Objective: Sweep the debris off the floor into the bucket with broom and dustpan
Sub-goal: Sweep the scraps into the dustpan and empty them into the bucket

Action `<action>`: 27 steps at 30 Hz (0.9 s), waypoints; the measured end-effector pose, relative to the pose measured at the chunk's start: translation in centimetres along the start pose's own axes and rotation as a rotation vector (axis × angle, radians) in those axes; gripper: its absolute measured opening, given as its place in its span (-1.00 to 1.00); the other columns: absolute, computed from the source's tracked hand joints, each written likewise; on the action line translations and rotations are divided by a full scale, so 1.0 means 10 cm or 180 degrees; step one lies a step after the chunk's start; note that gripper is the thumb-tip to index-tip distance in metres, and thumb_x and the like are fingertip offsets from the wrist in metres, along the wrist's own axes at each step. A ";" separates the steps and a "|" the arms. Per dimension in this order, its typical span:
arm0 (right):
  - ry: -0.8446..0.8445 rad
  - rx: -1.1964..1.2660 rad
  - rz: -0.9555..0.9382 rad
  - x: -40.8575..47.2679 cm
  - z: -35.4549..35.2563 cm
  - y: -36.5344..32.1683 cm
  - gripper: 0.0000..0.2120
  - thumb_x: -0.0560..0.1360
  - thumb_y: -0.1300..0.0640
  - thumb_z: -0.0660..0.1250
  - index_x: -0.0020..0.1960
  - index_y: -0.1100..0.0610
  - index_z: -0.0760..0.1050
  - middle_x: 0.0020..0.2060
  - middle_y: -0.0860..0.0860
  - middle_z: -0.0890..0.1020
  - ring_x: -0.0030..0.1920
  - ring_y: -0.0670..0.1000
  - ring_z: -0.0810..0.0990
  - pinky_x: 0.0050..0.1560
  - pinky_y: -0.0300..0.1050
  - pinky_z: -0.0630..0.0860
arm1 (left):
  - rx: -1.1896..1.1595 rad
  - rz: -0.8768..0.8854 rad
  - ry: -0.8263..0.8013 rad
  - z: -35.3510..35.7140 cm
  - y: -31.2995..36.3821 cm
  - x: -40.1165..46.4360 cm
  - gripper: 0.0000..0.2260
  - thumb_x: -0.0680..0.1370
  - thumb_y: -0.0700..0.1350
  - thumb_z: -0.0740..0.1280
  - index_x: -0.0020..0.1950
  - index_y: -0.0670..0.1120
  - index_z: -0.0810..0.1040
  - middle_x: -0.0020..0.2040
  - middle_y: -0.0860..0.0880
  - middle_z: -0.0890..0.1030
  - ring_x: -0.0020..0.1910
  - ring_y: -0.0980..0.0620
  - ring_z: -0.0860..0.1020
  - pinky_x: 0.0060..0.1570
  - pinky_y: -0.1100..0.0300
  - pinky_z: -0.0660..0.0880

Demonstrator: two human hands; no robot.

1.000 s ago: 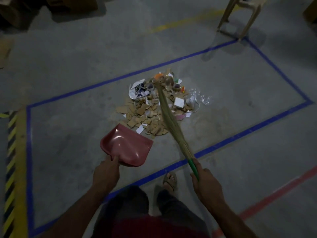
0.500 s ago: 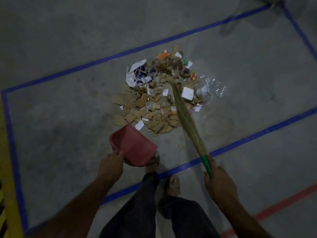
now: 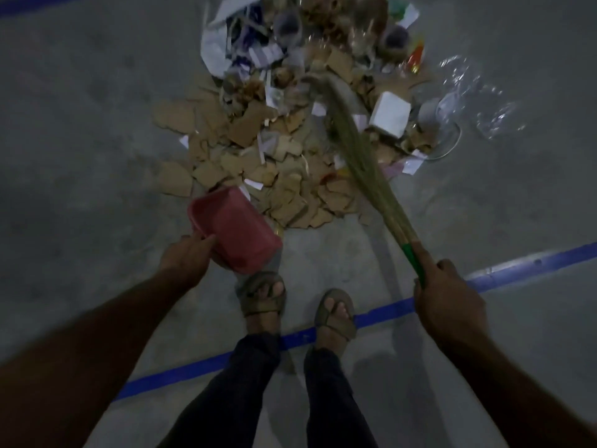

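Left hand (image 3: 190,257) wrapped round the back rim of the red dustpan (image 3: 234,231), front lip at the near edge of the debris pile (image 3: 284,150) on the floor (image 3: 80,156). Right hand (image 3: 447,305) closed on the green grip of the grass broom (image 3: 358,156), bristles lying across the pile. No bucket in view.

Risks: dustpan lip possibly raised (dim light, hard to tell), letting cardboard scraps slide under; a hard stroke flinging light paper and clear plastic wrap (image 3: 478,101) wide; overloading the small pan.

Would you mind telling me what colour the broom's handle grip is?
Green: the broom handle, gripped by the right hand, shows best in the head view.
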State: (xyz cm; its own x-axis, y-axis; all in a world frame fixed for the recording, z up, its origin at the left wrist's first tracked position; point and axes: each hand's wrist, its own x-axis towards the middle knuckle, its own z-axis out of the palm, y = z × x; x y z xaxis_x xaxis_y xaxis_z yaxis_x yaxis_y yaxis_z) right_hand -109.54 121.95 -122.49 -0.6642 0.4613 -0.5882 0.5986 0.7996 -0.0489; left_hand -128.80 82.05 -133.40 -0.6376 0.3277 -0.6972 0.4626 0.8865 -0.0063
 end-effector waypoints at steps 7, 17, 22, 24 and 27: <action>-0.0513 -0.0012 -0.0222 0.51 0.34 0.31 -0.39 0.60 0.08 0.24 0.58 -0.12 0.10 -0.13 0.06 0.42 -0.23 0.06 0.43 -0.25 -0.07 0.35 | -0.0378 0.0300 0.0360 0.29 0.10 0.09 -0.73 0.57 -0.14 0.35 0.26 0.06 0.53 0.20 -0.12 0.56 0.02 -0.24 0.59 -0.22 0.02 0.44; -0.0977 0.0125 -0.0687 0.36 0.09 0.27 -0.35 0.57 0.00 0.28 0.56 -0.24 0.06 -0.01 0.00 0.51 -0.10 -0.01 0.48 -0.13 -0.05 0.47 | -0.0598 0.0319 0.0455 0.07 0.70 0.48 -0.77 0.62 -0.15 0.27 0.27 -0.12 0.42 0.14 -0.23 0.54 -0.04 -0.25 0.56 -0.26 0.01 0.37; -0.0840 0.0148 -0.0720 -0.08 -0.02 0.40 -0.27 0.50 -0.03 0.35 0.53 -0.34 0.05 -0.05 -0.16 0.48 -0.18 -0.13 0.50 -0.23 -0.18 0.51 | -0.0604 0.0196 0.0465 0.06 0.67 0.49 -0.69 0.64 -0.11 0.26 0.37 -0.12 0.38 0.16 -0.25 0.51 -0.01 -0.28 0.55 -0.23 0.00 0.38; -0.0748 0.0223 -0.0535 -0.19 -0.09 0.51 -0.22 0.47 -0.04 0.39 0.49 -0.44 0.01 -0.05 -0.19 0.47 -0.18 -0.15 0.49 -0.25 -0.21 0.46 | -0.0631 0.0145 0.0405 0.09 0.63 0.51 -0.68 0.64 -0.10 0.25 0.38 -0.10 0.36 0.16 -0.25 0.49 0.00 -0.28 0.54 -0.20 -0.03 0.45; -0.0706 0.0228 -0.0370 -0.30 -0.21 0.66 -0.13 0.42 0.01 0.47 0.44 -0.47 -0.02 -0.11 -0.14 0.53 -0.25 -0.15 0.52 -0.32 -0.20 0.48 | -0.0699 0.0042 0.0405 0.13 0.61 0.51 -0.68 0.64 -0.11 0.25 0.39 -0.10 0.36 0.15 -0.25 0.47 0.01 -0.28 0.53 -0.20 -0.01 0.42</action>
State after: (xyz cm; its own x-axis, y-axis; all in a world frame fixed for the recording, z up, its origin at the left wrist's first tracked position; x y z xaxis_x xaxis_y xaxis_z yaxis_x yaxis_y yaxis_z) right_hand -104.58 126.65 -119.35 -0.6207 0.2658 -0.7376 0.5594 0.8094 -0.1791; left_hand -128.44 88.76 -137.91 -0.7111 0.3658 -0.6004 0.3354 0.9270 0.1676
